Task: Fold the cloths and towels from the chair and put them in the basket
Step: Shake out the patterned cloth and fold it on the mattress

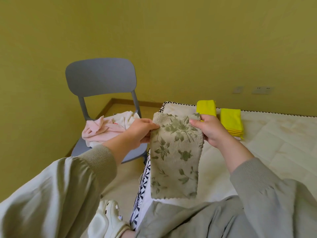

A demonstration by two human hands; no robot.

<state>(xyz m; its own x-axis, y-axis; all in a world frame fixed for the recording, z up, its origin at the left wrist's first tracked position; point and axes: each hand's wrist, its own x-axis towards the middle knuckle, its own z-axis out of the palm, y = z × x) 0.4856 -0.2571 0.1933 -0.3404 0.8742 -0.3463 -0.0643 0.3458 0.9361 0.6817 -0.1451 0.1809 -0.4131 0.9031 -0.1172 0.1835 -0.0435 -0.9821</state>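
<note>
head view: nearest, a plush beige floral towel (pixel 175 157) hangs as a long strip above the quilted bed (pixel 265 152), its top corners pinched by the left hand (pixel 139 133) and right hand (pixel 208 129), set apart. it looks mid-fold, and next likely wants halving with corners matched. beyond, soft pink and cream cloths (pixel 106 129) lie crumpled on the grey moulded chair (pixel 101 78), and flat yellow folded cloths (pixel 231 121) rest on the bed; no basket shows.

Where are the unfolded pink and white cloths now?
In the head view, left of centre: the pink and white cloths lie heaped on the grey chair, just behind the left hand gripping the floral towel.
</note>
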